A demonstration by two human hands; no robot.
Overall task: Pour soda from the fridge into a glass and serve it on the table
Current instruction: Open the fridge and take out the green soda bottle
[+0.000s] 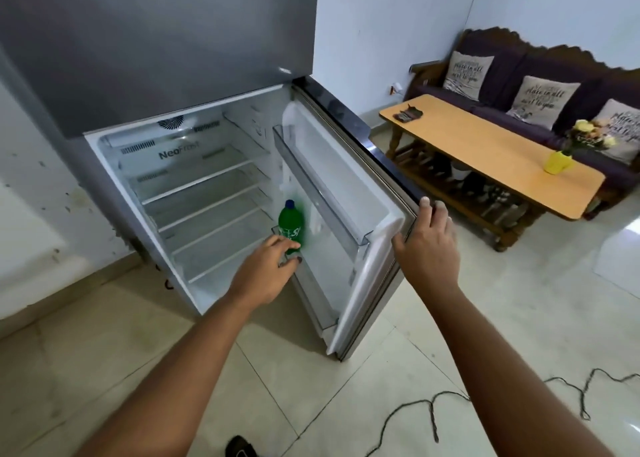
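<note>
Green plastic marks the soda bottle (pixel 291 226), standing upright in the lower door rack of the fridge (pixel 194 186) at frame centre, and my left hand (pixel 268 269) reaches in with its grip curling around the bottle's base. My right hand (pixel 427 245) rests on the door edge (pixel 398 228), fingers fairly straight, apparently to keep the door open. The wooden surface (pixel 485 151) sits upper right; I see no glass.

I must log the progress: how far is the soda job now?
Done: the fridge door is open, the right hand on its edge. In hand: the left hand reaches the green soda bottle, standing in the door rack. Left: taking it out, pouring into a glass (none visible), serving on the table.
</note>
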